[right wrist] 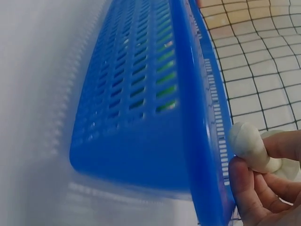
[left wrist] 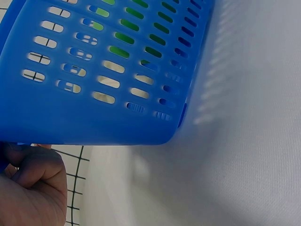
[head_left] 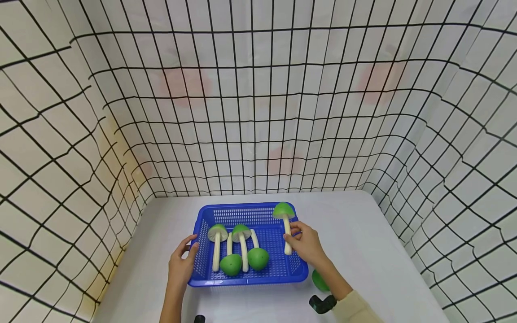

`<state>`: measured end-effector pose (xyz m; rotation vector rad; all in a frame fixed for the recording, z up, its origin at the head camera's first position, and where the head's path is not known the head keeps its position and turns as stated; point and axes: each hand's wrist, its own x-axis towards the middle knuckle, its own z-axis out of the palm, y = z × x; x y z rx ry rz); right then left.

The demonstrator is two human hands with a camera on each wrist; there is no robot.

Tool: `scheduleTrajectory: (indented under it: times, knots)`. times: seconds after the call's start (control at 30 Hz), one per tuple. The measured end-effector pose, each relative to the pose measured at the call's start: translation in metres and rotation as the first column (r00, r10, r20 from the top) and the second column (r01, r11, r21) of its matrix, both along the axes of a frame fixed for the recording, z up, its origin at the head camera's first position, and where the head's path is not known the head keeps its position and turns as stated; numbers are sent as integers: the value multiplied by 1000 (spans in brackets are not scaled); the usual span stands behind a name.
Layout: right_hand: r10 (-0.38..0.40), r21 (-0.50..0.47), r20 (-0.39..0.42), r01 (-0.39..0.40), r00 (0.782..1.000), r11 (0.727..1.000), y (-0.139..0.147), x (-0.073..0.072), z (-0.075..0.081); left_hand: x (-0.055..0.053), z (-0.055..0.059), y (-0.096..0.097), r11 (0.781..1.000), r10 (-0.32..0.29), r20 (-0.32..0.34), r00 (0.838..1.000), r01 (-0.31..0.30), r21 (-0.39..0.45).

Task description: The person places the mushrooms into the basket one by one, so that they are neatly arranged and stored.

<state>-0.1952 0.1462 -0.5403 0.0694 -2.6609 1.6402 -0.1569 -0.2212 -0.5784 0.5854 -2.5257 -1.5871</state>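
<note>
A blue plastic basket (head_left: pixel 247 282) holds several toy mushrooms with green caps and white stems, such as a mushroom with its cap away from me (head_left: pixel 216 251) and a mushroom with its cap toward me (head_left: pixel 258 259). At its left rim my left hand (head_left: pixel 181 264) grips the basket, thumb and fingers on either side of the edge. My right hand (head_left: pixel 307 242) pinches the white stem of another mushroom (head_left: pixel 283 211) over the basket's right end, cap pointing away. The end of that stem (right wrist: pixel 247 141) shows between thumb and fingers in the right wrist view.
Another green cap (head_left: pixel 319 281) lies on the white table (head_left: pixel 363 251), partly behind my right forearm. A black wire grid (head_left: pixel 254 121) with white sheeting behind it surrounds the table at the back and sides. Black wrist gear (head_left: pixel 321 304) sits by my right sleeve.
</note>
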Motion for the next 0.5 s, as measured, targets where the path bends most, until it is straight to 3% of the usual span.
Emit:
scheduleTrajectory:
  times: [0.5]
  knots:
    - [70,28,-23,-69,997,997,-29,-1,-8,1,-1,1,1000,5,-15,1000,-5,-15]
